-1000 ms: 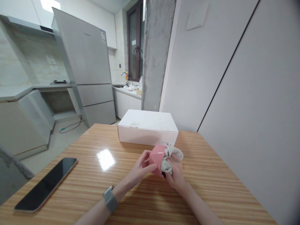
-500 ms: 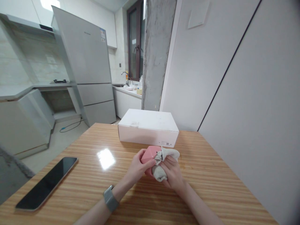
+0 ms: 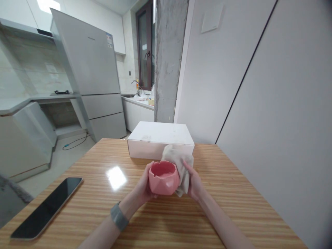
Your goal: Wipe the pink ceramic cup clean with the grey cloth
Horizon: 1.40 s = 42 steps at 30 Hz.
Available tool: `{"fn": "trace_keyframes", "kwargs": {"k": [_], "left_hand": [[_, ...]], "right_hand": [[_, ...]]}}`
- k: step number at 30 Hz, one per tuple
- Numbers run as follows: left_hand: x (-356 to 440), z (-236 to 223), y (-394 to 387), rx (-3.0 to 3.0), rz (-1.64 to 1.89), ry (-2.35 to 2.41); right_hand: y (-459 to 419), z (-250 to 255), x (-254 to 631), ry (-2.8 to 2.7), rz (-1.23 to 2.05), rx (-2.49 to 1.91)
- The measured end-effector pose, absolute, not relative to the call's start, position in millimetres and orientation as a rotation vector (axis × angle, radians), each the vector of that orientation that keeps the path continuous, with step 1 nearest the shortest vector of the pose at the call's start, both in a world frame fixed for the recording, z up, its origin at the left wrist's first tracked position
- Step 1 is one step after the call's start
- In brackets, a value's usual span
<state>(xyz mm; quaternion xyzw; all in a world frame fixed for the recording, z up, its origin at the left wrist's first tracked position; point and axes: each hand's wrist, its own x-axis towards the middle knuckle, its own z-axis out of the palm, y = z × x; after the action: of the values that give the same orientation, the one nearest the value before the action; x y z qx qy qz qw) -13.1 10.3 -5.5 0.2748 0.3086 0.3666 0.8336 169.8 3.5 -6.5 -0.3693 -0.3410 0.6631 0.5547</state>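
A pink faceted ashtray [image 3: 164, 185], with notches in its rim, is held over the table with its opening turned up and toward me. My left hand [image 3: 145, 185] grips it from the left side, the fingers partly hidden behind and under it. Against its right side hangs a light grey cloth [image 3: 183, 173]. My right hand [image 3: 194, 181] is closed on the cloth, thumb in front and the other fingers mostly hidden behind the fabric. The cloth touches the ashtray's right wall.
Behind my hands a white box [image 3: 160, 133] lies on the wood-grain table [image 3: 93, 211]. A dark phone [image 3: 48, 207] lies at the table's left. Beyond stand a grey fridge [image 3: 90, 62], a concrete pillar [image 3: 169, 62] and a sink counter [image 3: 138, 105]. A white wall [image 3: 259, 114] borders the right.
The ashtray has turned so its opening now faces up toward me. The cloth, earlier bunched over it, has come out to its right side and hangs spread in my right hand.
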Motion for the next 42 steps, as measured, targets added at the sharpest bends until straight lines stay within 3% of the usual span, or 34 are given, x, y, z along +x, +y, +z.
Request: {"fn": "trace_keyframes", "kwargs": {"k": [4, 11, 15, 18, 24, 29, 42], "left_hand": [[-13, -12, 13, 0.618, 0.698, 0.787], [-5, -13, 16, 0.693, 0.911, 0.941], [-2, -11, 6, 0.734, 1.147, 0.814], [-1, -12, 2, 0.788, 1.089, 0.688], [-4, -14, 11, 0.746, 0.719, 0.758], [-10, -9, 7, 0.700, 0.475, 0.680], [5, -13, -3, 0.685, 0.916, 0.670]], "right_hand": [[-6, -8, 158, -0.882, 1.742, -0.849], [2, -36, 138, -0.840, 1.274, -0.961], [-6, -49, 124, -0.956, 1.015, -0.963], [-7, -48, 126, -0.959, 0.889, -0.982], [11, -27, 158, -0.849, 1.070, -1.055], [12, -17, 170, -0.885, 1.411, -0.952], [4, -27, 142, -0.742, 1.018, -0.943]]}}
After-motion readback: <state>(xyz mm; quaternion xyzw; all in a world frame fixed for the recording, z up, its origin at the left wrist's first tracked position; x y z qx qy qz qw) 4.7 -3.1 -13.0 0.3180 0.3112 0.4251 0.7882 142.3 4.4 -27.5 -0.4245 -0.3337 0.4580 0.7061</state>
